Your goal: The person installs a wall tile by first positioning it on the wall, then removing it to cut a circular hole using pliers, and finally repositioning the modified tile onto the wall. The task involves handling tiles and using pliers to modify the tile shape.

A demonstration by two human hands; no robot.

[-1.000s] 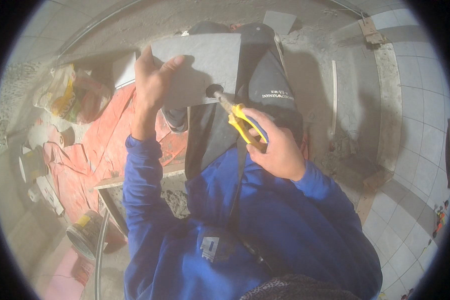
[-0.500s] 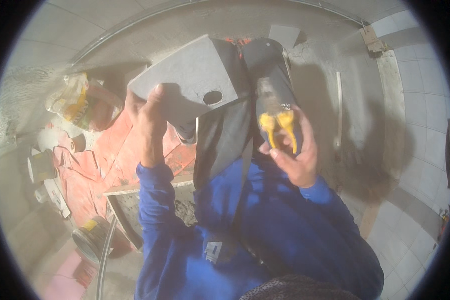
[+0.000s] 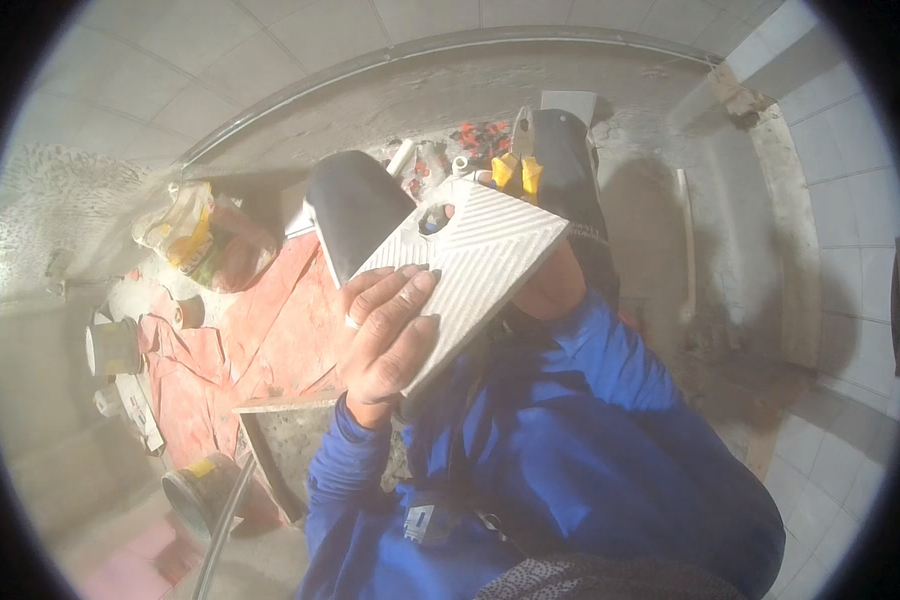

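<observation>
My left hand (image 3: 390,335) grips a square tile (image 3: 490,255) by its lower left part, fingers spread over its pale ridged back. A rough round hole is cut through the tile near its upper left corner. My right hand (image 3: 555,285) is mostly hidden behind the tile, holding pliers with yellow handles (image 3: 530,178) whose jaws point up beyond the tile's top edge. A fingertip or part of a finger shows through the hole. My dark trouser legs lie behind the tile.
A crumpled plastic sack (image 3: 200,235) and red sheeting (image 3: 255,330) lie at left, with two buckets (image 3: 195,500) (image 3: 108,348). A mortar trough (image 3: 285,405) is beside me. A spare tile (image 3: 568,100) is at the back, a narrow strip (image 3: 686,245) at right, tiled walls (image 3: 840,220) around.
The tile has been turned over from its smooth face to the ridged back and brought rightward and down. My right hand, with the pliers, has moved up behind it.
</observation>
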